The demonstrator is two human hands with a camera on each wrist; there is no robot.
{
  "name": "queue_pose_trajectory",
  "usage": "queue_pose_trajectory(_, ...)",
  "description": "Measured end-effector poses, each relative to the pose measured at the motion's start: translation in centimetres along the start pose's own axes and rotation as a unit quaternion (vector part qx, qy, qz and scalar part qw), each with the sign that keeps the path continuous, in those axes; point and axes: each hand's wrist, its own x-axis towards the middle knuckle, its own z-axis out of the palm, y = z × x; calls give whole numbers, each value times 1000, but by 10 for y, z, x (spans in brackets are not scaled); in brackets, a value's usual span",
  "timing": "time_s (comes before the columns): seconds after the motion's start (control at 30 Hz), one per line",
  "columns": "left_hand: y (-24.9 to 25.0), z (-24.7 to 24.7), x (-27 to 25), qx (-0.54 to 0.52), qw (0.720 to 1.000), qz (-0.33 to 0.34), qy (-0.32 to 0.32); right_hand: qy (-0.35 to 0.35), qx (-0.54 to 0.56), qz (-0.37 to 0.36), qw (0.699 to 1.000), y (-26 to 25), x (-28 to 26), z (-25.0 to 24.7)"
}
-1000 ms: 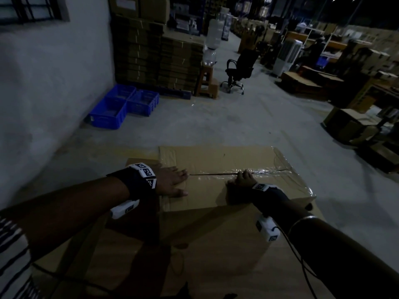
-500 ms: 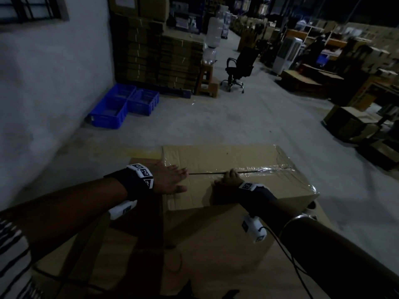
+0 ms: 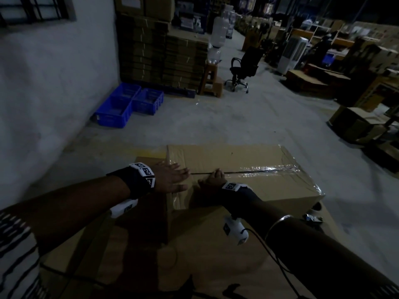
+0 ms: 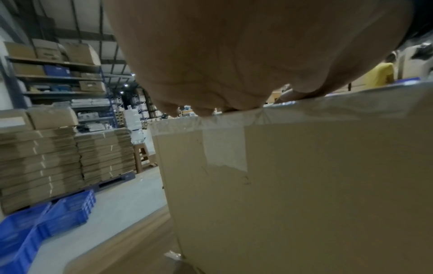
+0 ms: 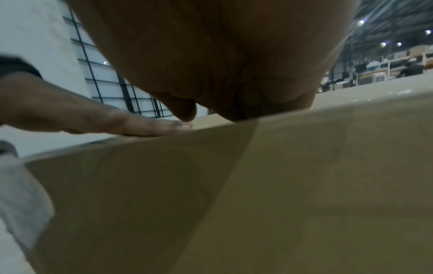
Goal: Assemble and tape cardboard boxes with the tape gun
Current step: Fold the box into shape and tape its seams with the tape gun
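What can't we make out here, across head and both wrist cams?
- Right hand fingers: head view shows only its back; the right wrist view is filled by the palm.
- Seam of the cardboard box under both hands: covered.
- Tape gun: not identifiable; a small object beside the box is too dark.
- Left hand fingertips: left wrist view cuts them behind the box edge.

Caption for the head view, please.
Both hands, left and right, press flat along the taped seam of a cardboard box.

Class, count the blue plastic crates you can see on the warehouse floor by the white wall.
2: one blue crate nearer the wall, the other blue crate touching its right side. More may be hidden.
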Motion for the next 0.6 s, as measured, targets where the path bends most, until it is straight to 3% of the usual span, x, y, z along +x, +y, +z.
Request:
queue_pose_trajectory(0.2,14,-10,-9,9,1000,-25,-4,-42,-38,-50,997,-14,-11,3)
queue_pose_trajectory(0.43,5,-17,-15,-24,1000,-2,-3,-4,-52,-69,996,-30,-39,8)
queue_pose_trajectory(0.6,4,-23,-22,-44,999,5,-1,-24,-55,-99,993,-43,-58,17)
